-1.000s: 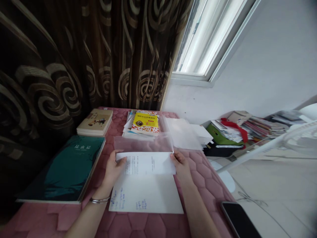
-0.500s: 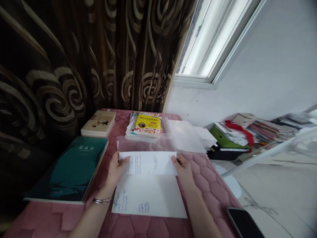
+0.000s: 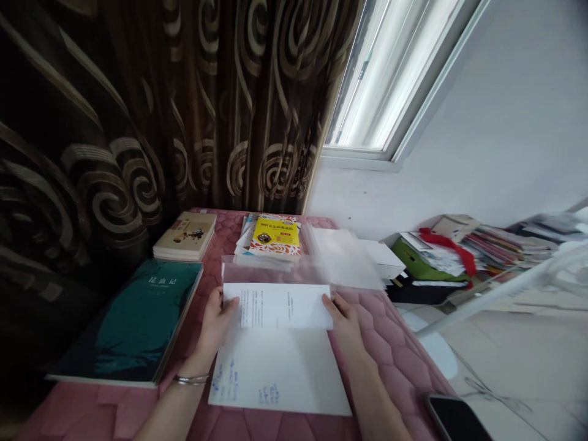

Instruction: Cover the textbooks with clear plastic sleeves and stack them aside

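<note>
A white sheet of paper [image 3: 275, 367] lies on the pink quilted table [image 3: 390, 349], its far end folded back towards me so that printed text shows on the flap [image 3: 280, 306]. My left hand [image 3: 217, 321] pinches the flap's left edge, and a bangle sits on that wrist. At the right edge of the flap my right hand [image 3: 343, 318] does the same. Blue handwriting marks the lower part of the sheet. Just beyond the flap lies a clear plastic sleeve [image 3: 271, 271].
A large teal book [image 3: 133, 318] lies to the left and a beige book [image 3: 186, 234] behind it. A yellow booklet [image 3: 275, 236] tops a paper stack at the back. A dark phone [image 3: 459, 419] sits at the table's right edge. Cluttered papers [image 3: 441, 251] lie on the floor.
Both hands keep hold of the folded flap. The view has tilted slightly, so everything sits a little lower and to the right in the picture.
</note>
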A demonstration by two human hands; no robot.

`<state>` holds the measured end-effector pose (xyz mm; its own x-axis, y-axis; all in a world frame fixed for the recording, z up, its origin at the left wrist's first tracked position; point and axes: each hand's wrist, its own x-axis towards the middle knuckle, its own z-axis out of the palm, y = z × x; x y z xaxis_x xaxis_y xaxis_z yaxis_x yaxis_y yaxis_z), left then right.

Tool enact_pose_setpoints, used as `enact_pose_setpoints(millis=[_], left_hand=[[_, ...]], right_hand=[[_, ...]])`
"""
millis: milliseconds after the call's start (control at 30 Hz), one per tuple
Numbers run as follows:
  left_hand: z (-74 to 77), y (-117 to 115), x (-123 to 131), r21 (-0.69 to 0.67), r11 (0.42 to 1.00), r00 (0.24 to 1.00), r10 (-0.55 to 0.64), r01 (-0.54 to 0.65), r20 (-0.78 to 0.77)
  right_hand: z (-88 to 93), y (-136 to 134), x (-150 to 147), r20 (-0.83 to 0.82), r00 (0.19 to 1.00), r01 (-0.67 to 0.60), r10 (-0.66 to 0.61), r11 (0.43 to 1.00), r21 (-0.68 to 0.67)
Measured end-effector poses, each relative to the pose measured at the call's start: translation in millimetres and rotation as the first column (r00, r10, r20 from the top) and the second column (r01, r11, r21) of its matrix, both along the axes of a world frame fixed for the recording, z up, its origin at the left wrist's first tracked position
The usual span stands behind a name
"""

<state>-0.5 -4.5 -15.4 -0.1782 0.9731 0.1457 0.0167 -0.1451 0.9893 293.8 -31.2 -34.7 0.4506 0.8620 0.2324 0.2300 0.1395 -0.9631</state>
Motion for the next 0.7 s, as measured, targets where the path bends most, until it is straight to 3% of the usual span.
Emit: enact_pose_setpoints(millis=[233,367,567,700], left_hand=[[-4.3,1,1,0.003,1.0,1.0,0.006,-0.006,-0.008],[-7.5,3,2,0.004,0.999,0.999,0.04,-0.04,-0.037],[1.3,-2,3,-0.025,1.0,0.999,0.01,-0.009,0.033],[7.9,-6,1,-0.036,0.999,0.998,-0.023,0.025,0.06]], right_hand=[[17.1,-7,-8,0.003,1.0,0.011,-0.011,0.998,-0.057],[24.4,-13,-13,-0.067,0.998,-0.004,0.003,1.0,-0.026],[17.3,-9,-12,-0.073,0.997,-0.04,0.036,0.998,-0.056],[13.0,-6,-11,-0.025,1.0,0.004,-0.007,0.993,-0.116]])
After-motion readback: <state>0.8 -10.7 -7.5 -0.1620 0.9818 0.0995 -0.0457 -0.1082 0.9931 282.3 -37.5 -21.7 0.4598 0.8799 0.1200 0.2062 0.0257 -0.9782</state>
